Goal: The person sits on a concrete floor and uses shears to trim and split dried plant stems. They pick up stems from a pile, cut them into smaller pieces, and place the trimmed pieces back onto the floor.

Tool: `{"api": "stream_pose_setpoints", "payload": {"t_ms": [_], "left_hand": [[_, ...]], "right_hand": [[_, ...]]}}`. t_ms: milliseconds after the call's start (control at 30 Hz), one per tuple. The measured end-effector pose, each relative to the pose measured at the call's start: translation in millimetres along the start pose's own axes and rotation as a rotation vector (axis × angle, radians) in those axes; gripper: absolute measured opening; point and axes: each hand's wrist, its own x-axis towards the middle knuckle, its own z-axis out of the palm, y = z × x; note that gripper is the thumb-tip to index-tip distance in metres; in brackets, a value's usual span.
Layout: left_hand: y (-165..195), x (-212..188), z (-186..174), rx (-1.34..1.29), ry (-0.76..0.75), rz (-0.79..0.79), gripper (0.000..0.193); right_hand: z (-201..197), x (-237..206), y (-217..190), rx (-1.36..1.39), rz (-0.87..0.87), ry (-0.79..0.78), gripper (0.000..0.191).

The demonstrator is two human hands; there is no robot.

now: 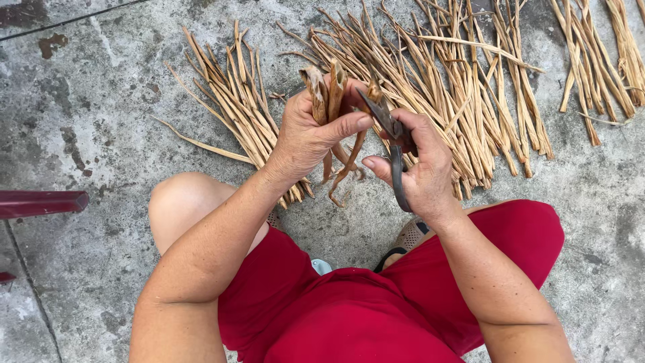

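My left hand grips a small bunch of dried tan plant strips, their cut ends pointing up and their tails hanging below the fist. My right hand holds dark metal scissors, blades angled up toward the tops of the strips, handles running down past my palm. Both hands are close together above the concrete floor, in front of my knees.
Piles of the same dried strips lie spread on the floor: one left of my hands, a larger one to the right, another at the far right. A dark red bar pokes in at the left edge.
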Motion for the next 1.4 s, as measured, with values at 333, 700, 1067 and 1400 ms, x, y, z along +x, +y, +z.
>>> {"api": "stream_pose_setpoints", "payload": {"t_ms": [333, 700, 1067, 1400], "left_hand": [[-2.4, -3.3, -2.2, 0.042, 0.078, -0.038, 0.027], [-4.9, -4.2, 0.9, 0.007, 0.081, -0.049, 0.022], [-8.6, -1.7, 5.5, -0.118, 0.097, -0.072, 0.024], [-9.7, -0.3, 3.3, -0.008, 0.087, -0.054, 0.021]], "right_hand": [[1.6, 6.3, -6.3, -0.164, -0.139, 0.040, 0.076], [4.9, 5.9, -7.7, -0.168, -0.066, 0.050, 0.074], [7.5, 2.3, -3.3, -0.099, 0.001, 0.077, 0.073], [7.6, 4.4, -2.2, 0.018, 0.049, 0.044, 0.060]]}}
